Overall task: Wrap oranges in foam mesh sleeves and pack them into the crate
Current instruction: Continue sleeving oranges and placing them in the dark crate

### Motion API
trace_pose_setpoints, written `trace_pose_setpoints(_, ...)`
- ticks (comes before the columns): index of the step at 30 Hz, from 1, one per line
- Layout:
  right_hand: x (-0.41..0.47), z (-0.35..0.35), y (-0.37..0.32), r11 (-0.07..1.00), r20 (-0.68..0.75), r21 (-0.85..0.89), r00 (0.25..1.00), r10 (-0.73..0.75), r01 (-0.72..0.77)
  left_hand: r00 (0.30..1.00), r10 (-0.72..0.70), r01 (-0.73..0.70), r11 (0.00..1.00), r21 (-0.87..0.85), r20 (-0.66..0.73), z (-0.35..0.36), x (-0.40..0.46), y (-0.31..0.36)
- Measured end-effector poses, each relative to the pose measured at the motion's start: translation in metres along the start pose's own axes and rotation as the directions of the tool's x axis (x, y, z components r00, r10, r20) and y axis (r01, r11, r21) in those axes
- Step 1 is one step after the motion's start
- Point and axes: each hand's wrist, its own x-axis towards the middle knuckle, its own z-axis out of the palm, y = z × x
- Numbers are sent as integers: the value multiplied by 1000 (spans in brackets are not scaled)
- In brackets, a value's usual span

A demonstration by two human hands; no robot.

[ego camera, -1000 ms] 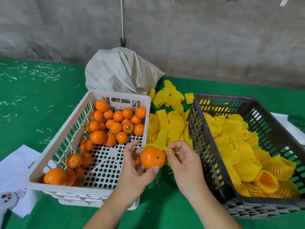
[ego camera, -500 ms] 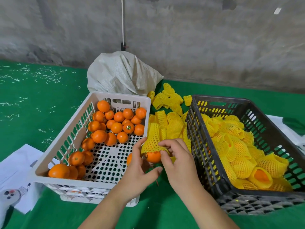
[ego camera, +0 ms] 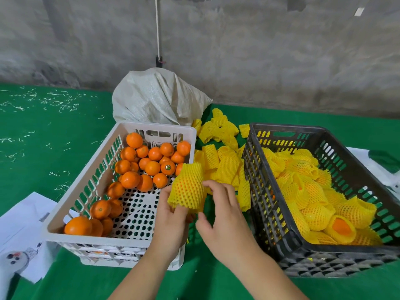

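Closest to me, the person's left hand (ego camera: 173, 215) has its grip closed around an orange (ego camera: 188, 187) already covered by a yellow foam sleeve (ego camera: 188, 201), held up over the gap between the two crates. The right hand (ego camera: 225, 213) sits just beside it, fingers (ego camera: 213, 187) loosely curved and touching the sleeve's side without pinching it. All this stands on a counter (ego camera: 54, 148) covered in green cloth, littered on the left with pale shreds. White papers (ego camera: 23, 226) lie at the near left corner. The white crate (ego camera: 91, 185) holds bare oranges (ego camera: 151, 161) along its far and left sides. The black crate (ego camera: 324, 135) on the right is filled with wrapped oranges (ego camera: 311, 191). Between and behind the crates lies a heap of spare sleeves (ego camera: 218, 131). Further back a pale woven sack (ego camera: 158, 98) slumps against a rough grey concrete wall (ego camera: 259, 50), where a thin white cord (ego camera: 157, 29) hangs down.
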Motion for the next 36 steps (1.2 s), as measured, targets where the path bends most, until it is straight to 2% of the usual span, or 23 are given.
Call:
trace_pose_setpoints(2,0,0,5,988,37,147,998,47,-52,995,5,-10,999,52,97,-4,0,-1)
trace_pose_setpoints(5,1,0,12,983,-59,178,997,-40,49,974,16,-18,1000,8,225,-8,-1,-2)
trace_pose_setpoints(8,-1,1,22,981,-230,44,958,-172,187,982,48,-56,998,40,181,-6,0,-1)
trace_pose_setpoints(11,-8,11,22,980,-239,-18,951,-195,196,990,89,-98,992,81,109,-3,3,-3)
trace_pose_setpoints(12,-9,13,21,988,-205,37,969,-138,148,990,107,-117,987,107,90,-4,3,-3)
trace_pose_setpoints(14,-9,9,13,953,-118,298,989,84,-45,989,127,-137,977,162,73,-5,4,-4)
trace_pose_setpoints(16,-6,4,7,796,10,565,966,257,-217,986,125,-144,969,201,107,-6,3,-5)
trace_pose_setpoints(18,-1,6,3,686,158,640,933,323,-346,973,99,-150,958,245,210,-4,-1,-9)
trace_pose_setpoints(19,0,10,2,657,188,646,915,356,-388,962,77,-149,951,270,262,-3,-3,-11)
trace_pose_setpoints(24,23,-10,33,477,150,720,785,601,-503,933,47,-175,926,334,357,-1,-4,-12)
trace_pose_setpoints(26,47,-44,60,444,56,775,750,660,-449,940,41,-158,933,325,338,-1,-3,-10)
trace_pose_setpoints(28,75,-79,89,463,-78,778,666,742,-424,957,21,-112,947,300,291,1,-1,-7)
trace_pose_setpoints(30,100,-104,111,551,-164,644,607,777,-531,964,-8,-74,951,299,266,3,3,-5)
trace_pose_setpoints(31,107,-109,119,622,-186,471,618,764,-626,965,-23,-58,954,294,263,3,4,-4)
trace_pose_setpoints(32,111,-108,124,691,-206,243,660,723,-681,966,-37,-40,957,288,257,3,5,-4)
trace_pose_setpoints(33,110,-101,128,750,-230,11,729,645,-661,967,-55,-16,961,277,249,2,5,-4)
trace_pose_setpoints(34,107,-90,129,795,-241,-190,813,531,-576,969,-74,10,965,261,236,2,5,-5)
trace_pose_setpoints(36,96,-59,128,826,-135,-470,950,282,-312,977,-110,68,974,218,184,4,7,-8)
